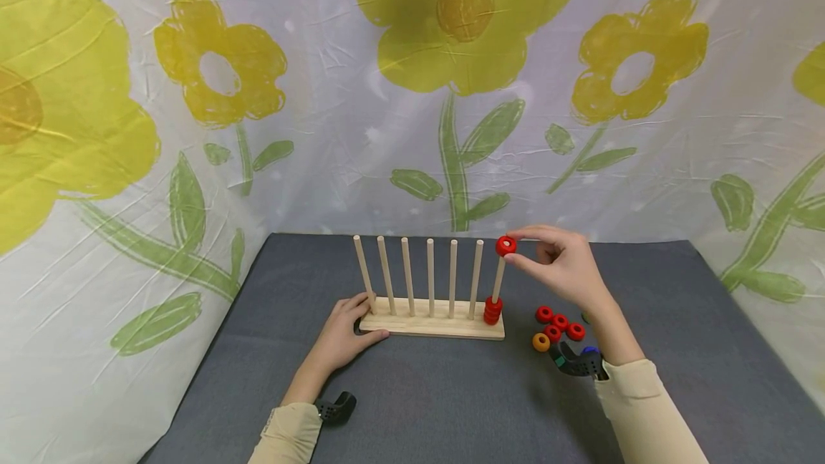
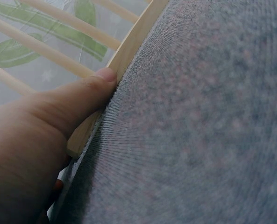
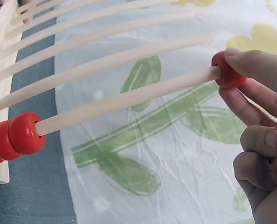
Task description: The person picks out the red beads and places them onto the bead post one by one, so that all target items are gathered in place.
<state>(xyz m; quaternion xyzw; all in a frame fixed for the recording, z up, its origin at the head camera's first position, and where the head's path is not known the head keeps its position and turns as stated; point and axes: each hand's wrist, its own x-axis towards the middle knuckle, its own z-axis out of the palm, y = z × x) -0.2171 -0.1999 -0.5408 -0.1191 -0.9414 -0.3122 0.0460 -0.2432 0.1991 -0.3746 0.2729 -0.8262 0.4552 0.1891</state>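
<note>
A wooden peg rack point(image 1: 432, 328) with a row of upright pegs stands on the table. My left hand point(image 1: 341, 335) grips its left end, the thumb along the front edge; in the left wrist view the thumb point(image 2: 94, 91) presses the wooden base point(image 2: 129, 51). My right hand point(image 1: 561, 263) pinches a red bead point(image 1: 505, 246) between thumb and fingers at the top of the rightmost peg. In the right wrist view that peg's tip sits in the hole of the held bead point(image 3: 229, 72). Lower on the same peg is a stack of red beads point(image 1: 493, 311).
Several loose red beads point(image 1: 559, 321) lie on the dark table point(image 1: 451, 399) right of the rack, with an orange bead point(image 1: 541, 342) in front. A blue bead point(image 1: 589, 351) shows partly behind the right wrist strap. A flowered cloth point(image 1: 335, 163) hangs behind the table.
</note>
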